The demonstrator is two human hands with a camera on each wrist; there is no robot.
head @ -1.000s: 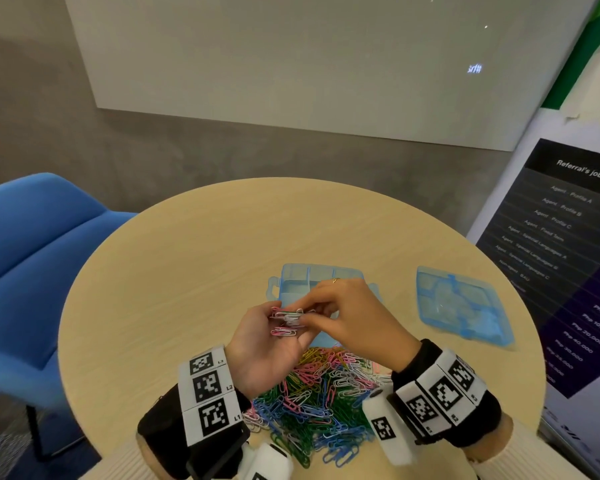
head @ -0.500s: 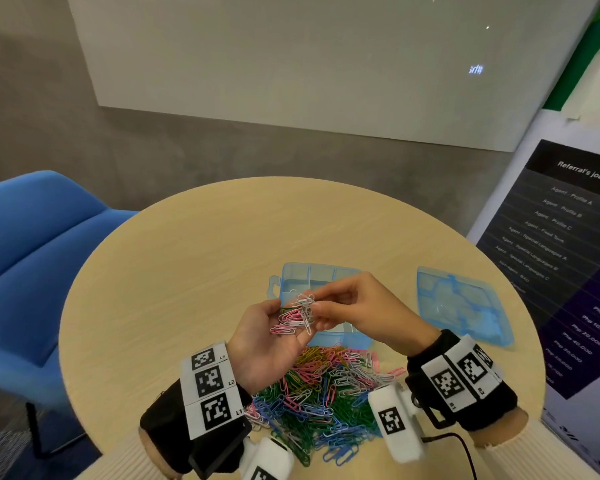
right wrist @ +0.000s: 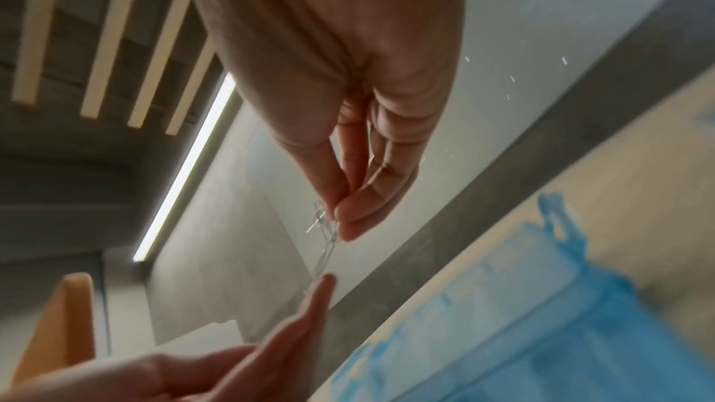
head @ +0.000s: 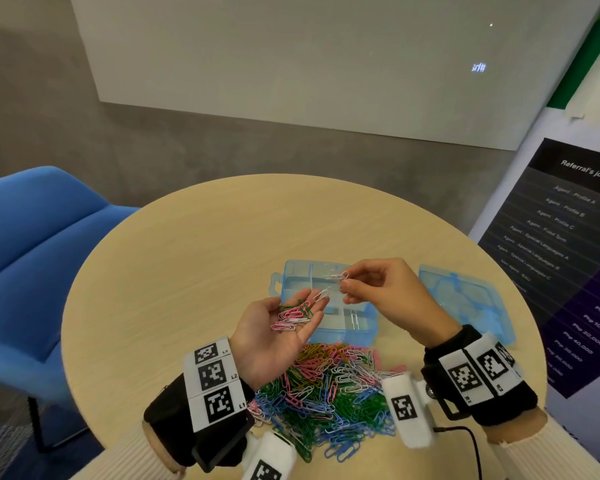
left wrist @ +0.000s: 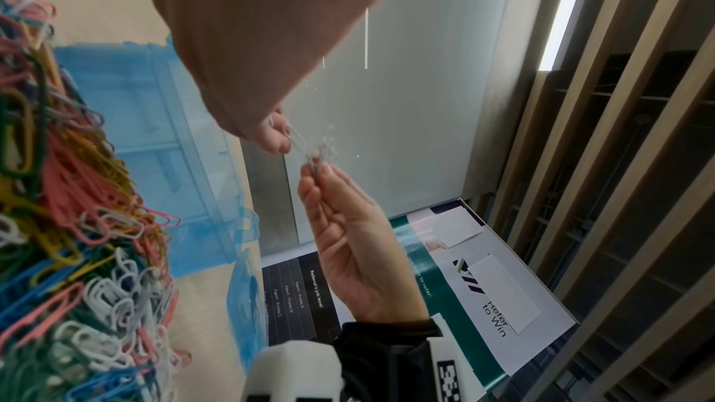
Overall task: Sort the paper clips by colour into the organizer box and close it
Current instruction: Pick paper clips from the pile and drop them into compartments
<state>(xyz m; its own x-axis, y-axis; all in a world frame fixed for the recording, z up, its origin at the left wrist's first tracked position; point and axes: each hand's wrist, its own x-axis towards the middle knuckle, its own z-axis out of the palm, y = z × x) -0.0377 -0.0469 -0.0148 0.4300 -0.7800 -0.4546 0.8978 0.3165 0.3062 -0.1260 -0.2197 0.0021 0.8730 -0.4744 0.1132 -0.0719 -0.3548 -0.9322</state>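
Observation:
My left hand [head: 300, 311] lies palm up in front of the light blue organizer box [head: 368, 329], with a small bunch of pink, green and white clips [head: 293, 315] resting on its straight fingers. My right hand [head: 343, 285] hovers over the box and pinches a few linked white clips [head: 338, 275] between thumb and forefinger. The chain hangs down to a white clip [head: 321, 294] at my left fingertips. The right wrist view shows the same pinch on the white clips [right wrist: 327, 225]. One near compartment holds white clips [head: 354, 318]. A mixed pile of clips [head: 326, 386] lies near me.
The box's detached blue lid [head: 465, 301] lies to the right on the round wooden table [head: 187, 271]. A blue chair [head: 32, 254] stands to the left. At the right, a printed banner [head: 568, 254] leans close to the table's edge.
My left hand has opened from gripping the bunch to a flat palm. My right hand has drawn white clips out of the bunch, up and to the right over the box.

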